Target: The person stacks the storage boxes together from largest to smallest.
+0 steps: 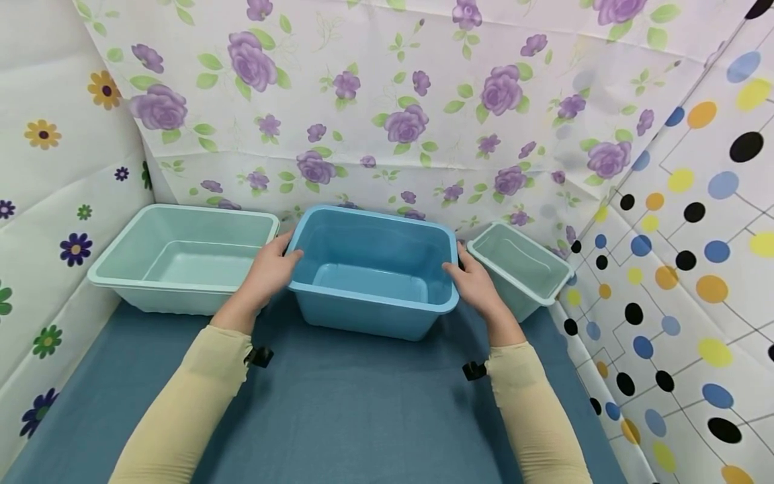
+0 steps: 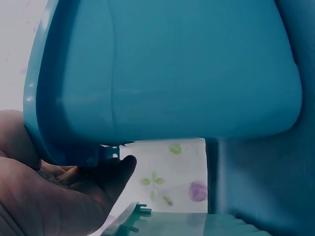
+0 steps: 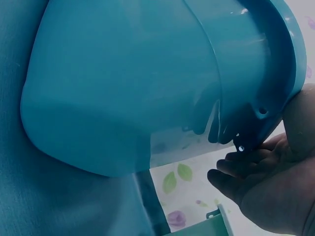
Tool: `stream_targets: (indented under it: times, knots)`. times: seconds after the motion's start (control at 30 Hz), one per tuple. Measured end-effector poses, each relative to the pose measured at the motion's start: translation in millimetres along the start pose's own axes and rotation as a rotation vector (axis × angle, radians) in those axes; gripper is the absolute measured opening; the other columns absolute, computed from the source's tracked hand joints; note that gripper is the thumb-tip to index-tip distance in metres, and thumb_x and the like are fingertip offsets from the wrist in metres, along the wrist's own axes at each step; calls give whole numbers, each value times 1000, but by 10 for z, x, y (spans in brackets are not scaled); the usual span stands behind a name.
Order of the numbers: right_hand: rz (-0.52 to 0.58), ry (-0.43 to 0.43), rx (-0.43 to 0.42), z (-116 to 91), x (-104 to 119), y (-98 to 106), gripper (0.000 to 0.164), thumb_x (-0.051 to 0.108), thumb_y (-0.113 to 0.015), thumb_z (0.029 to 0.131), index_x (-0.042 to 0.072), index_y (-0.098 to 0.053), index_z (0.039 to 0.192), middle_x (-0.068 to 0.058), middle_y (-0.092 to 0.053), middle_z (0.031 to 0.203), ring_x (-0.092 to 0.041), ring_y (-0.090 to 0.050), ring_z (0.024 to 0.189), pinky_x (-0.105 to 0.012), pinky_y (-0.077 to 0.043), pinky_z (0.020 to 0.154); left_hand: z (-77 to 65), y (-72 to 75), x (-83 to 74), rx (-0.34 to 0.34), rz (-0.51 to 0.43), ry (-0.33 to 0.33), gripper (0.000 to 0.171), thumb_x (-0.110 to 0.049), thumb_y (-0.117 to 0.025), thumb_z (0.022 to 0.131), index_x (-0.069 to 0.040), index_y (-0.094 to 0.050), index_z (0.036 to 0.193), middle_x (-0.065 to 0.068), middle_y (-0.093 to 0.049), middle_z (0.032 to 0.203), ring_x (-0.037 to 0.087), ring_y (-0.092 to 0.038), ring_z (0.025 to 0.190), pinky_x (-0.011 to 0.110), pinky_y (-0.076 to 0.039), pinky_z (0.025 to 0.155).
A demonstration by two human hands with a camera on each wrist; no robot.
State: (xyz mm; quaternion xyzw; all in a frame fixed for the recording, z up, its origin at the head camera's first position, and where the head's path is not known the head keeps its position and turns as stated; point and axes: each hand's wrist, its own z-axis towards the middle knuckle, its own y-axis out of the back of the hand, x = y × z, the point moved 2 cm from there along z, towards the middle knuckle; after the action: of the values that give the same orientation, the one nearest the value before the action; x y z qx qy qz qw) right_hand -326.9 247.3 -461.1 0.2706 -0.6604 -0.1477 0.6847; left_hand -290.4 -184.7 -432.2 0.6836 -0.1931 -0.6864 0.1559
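A deep blue plastic basin (image 1: 369,312), rectangular with rounded corners, is held level at the middle of the cloth, and nothing lies in it. My left hand (image 1: 270,271) grips its left end, thumb over the rim and fingers beneath. At the opposite end my right hand (image 1: 476,282) holds the rim the same way. Both wrist views show the fingers (image 2: 120,177) curled under the lip. Whether the basin's base touches the cloth, I cannot tell.
To the left stands a wide pale green basin (image 1: 169,299), its doubled rim suggesting a stack. A smaller green bin (image 1: 514,292) stands at the right, angled. Blue cloth (image 1: 363,417) covers the surface. Flowered sheeting (image 1: 363,101) hangs behind, with a dotted sheet (image 1: 683,269) at the right.
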Motion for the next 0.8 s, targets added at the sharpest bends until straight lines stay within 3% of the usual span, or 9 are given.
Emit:
stream_targets:
  times: [0.33,0.8]
  knots:
    - [36,7,1,6,-5,4,77,36,-54,118,15,-14,179,-9,-12,186,-35,-16,170,-59,-26,133,-108,-31,-60,-23,-3,23,67,-18,-48,119,0,-19,176,21,-19,183,47,-23,167,66,-28,130]
    - [112,17,-43,-19,-11,-38,75,34,-56,117,14,-19,179,-10,-18,185,-35,-22,169,-59,-32,130,-176,-68,-55,-63,2,49,65,-17,-46,119,0,-21,176,24,-27,180,49,-31,163,68,-31,128]
